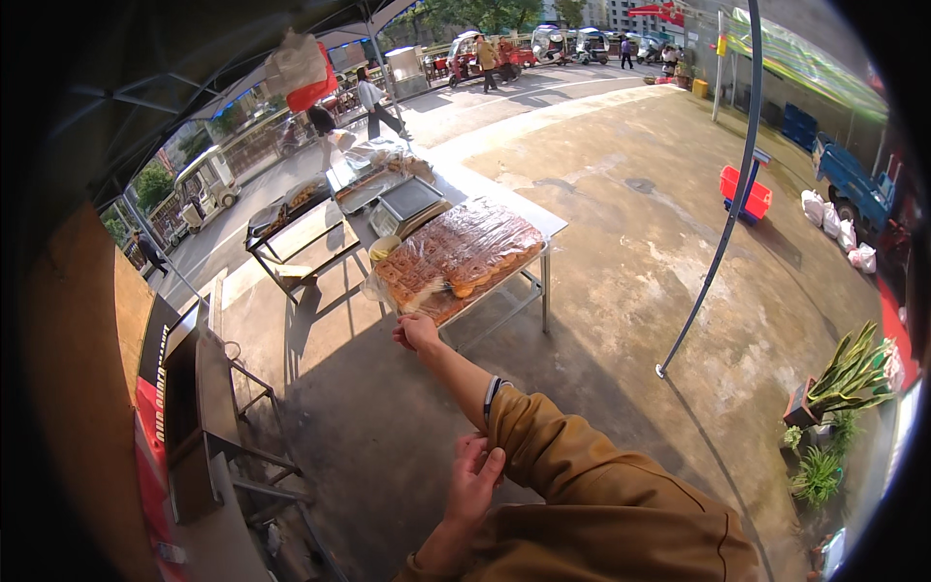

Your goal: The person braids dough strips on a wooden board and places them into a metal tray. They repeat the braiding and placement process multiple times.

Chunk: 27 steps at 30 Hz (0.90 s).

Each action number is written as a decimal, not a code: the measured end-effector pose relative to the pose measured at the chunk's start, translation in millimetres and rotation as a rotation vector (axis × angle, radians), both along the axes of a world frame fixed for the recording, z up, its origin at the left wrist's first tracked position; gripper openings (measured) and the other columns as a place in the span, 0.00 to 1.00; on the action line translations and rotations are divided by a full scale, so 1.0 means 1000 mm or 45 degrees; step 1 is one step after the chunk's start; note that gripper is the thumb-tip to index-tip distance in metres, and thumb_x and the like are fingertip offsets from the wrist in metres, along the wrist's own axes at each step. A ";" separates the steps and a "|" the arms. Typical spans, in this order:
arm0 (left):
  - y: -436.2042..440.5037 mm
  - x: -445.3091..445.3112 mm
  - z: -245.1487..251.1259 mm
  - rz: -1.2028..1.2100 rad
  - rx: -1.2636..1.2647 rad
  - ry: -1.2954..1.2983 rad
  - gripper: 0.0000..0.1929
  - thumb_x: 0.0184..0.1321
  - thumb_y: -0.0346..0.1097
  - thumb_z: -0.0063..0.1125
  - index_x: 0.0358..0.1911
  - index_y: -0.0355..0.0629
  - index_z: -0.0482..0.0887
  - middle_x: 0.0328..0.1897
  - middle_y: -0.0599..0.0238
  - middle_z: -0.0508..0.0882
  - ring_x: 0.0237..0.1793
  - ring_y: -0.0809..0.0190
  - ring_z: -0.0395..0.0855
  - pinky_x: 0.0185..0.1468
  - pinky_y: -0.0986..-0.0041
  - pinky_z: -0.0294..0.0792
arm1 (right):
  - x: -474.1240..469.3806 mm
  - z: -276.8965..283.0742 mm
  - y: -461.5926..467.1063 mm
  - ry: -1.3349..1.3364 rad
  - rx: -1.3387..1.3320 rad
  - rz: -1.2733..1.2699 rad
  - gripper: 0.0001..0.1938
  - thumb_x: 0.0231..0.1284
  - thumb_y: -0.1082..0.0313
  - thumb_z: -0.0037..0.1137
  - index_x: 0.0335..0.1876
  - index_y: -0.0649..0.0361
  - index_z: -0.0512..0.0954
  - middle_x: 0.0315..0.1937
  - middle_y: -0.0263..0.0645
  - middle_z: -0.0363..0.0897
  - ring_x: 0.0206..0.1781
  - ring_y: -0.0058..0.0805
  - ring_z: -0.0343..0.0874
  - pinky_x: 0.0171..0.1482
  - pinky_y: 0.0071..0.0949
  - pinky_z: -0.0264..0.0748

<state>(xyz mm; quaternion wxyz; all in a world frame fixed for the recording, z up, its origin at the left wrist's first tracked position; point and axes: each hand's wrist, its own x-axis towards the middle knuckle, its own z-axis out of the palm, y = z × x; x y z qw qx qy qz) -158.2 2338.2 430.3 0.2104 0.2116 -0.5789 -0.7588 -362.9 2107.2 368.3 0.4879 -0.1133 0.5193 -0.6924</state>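
Note:
My right arm in a brown sleeve reaches forward, and my right hand (416,332) is at the near left corner of a tray of baked goods (465,247). Clear plastic film (502,222) lies over the tray. Whether the fingers pinch the film cannot be told. My left hand (476,473) is raised beside the right forearm, close to the pushed-up sleeve, with the thumb apart from the curled fingers; a hold on the cuff is not plain. Behind the tray stand a scale (411,200) and a small round container (384,249).
The metal table (549,218) holds further trays. A low black rack (291,273) stands left of it, a dark metal stand (218,422) nearer on the left. A canopy pole (709,269) rises at right, by potted plants (851,378). People walk on the road beyond.

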 end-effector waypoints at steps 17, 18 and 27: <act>-0.044 -0.021 -0.051 0.002 0.697 0.694 0.24 0.77 0.47 0.35 0.67 0.39 0.67 0.70 0.58 0.73 0.70 0.54 0.69 0.72 0.58 0.61 | 0.044 0.070 -0.044 -0.878 -0.388 0.045 0.06 0.72 0.66 0.47 0.43 0.55 0.77 0.30 0.30 0.82 0.27 0.19 0.79 0.29 0.19 0.76; -0.049 -0.018 -0.054 -0.010 0.755 0.677 0.24 0.77 0.46 0.35 0.67 0.37 0.67 0.69 0.58 0.73 0.69 0.54 0.70 0.71 0.59 0.62 | 0.052 0.075 -0.040 -0.863 -0.382 0.068 0.06 0.72 0.66 0.47 0.42 0.55 0.77 0.29 0.30 0.82 0.27 0.18 0.79 0.28 0.19 0.75; -0.104 0.009 -0.075 -0.421 0.228 0.479 0.24 0.72 0.46 0.50 0.65 0.40 0.71 0.64 0.59 0.76 0.63 0.55 0.75 0.66 0.60 0.68 | 0.191 0.128 0.044 -0.424 -0.417 0.950 0.06 0.68 0.61 0.53 0.44 0.51 0.78 0.34 0.29 0.81 0.34 0.20 0.80 0.37 0.22 0.75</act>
